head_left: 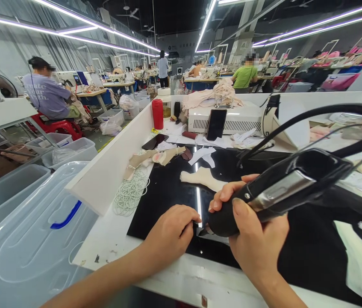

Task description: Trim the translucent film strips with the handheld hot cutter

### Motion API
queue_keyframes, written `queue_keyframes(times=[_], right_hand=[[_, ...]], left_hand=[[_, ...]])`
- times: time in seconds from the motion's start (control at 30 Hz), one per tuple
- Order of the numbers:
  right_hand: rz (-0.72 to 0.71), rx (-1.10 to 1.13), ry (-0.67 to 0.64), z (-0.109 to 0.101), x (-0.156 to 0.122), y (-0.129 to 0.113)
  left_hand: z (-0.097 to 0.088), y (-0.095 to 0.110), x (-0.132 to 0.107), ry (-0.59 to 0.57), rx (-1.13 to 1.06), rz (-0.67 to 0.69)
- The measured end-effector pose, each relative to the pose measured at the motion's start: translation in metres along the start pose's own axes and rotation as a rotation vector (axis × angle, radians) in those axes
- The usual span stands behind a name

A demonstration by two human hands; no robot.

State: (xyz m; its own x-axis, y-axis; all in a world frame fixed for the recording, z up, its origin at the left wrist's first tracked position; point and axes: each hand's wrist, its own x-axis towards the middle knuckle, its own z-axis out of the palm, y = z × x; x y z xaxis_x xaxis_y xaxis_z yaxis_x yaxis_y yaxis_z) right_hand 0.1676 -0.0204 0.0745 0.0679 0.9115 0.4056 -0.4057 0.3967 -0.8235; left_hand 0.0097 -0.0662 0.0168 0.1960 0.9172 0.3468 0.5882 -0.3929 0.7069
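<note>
My right hand [257, 235] is wrapped round the rounded end of a black corded hand tool [328, 164] with a silver metal strip along its side. The tool slants up to the right above a glossy black board [164, 192]. Close to its left, my left hand [171, 229] is closed, thumb and fingers pinched together low over the board. A small dark edge shows at those fingertips, too little to name. Just beyond both hands lies a cream fabric piece [204, 177]. Another pale piece [357, 256] is at the right.
White paper pieces [203, 156], beige fabric scraps [139, 160] and a coil of pale cord [131, 192] lie along the board's far and left sides. Behind stand a red bottle [157, 114], a phone [216, 124] and a white machine [241, 117]. Left are plastic bins [30, 239].
</note>
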Motion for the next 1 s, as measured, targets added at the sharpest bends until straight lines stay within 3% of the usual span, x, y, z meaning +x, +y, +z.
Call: queue_keyframes(times=[0.2, 0.33, 0.43, 0.57, 0.7, 0.83, 1.0], right_hand=[[-0.013, -0.073, 0.037, -0.01, 0.008, -0.01], [-0.144, -0.282, 0.16, -0.024, 0.018, -0.029], [-0.194, -0.402, 0.207, -0.033, 0.024, -0.038], [-0.11, -0.306, 0.21, -0.038, 0.023, -0.034], [-0.11, -0.214, 0.208, -0.037, 0.022, -0.025], [-0.14, -0.175, 0.185, -0.036, 0.023, -0.018], [-0.136, -0.133, 0.194, -0.038, 0.023, -0.012]], left_hand=[[-0.004, 0.005, -0.006, -0.072, 0.105, 0.086], [-0.008, 0.01, -0.01, -0.146, 0.159, 0.176], [-0.013, 0.009, 0.001, -0.197, 0.167, 0.216], [-0.022, 0.002, 0.032, -0.308, 0.129, 0.283], [-0.023, -0.005, 0.058, -0.505, 0.016, 0.32], [-0.017, -0.013, 0.068, -0.647, -0.026, 0.314], [-0.009, -0.018, 0.068, -0.697, -0.038, 0.272]])
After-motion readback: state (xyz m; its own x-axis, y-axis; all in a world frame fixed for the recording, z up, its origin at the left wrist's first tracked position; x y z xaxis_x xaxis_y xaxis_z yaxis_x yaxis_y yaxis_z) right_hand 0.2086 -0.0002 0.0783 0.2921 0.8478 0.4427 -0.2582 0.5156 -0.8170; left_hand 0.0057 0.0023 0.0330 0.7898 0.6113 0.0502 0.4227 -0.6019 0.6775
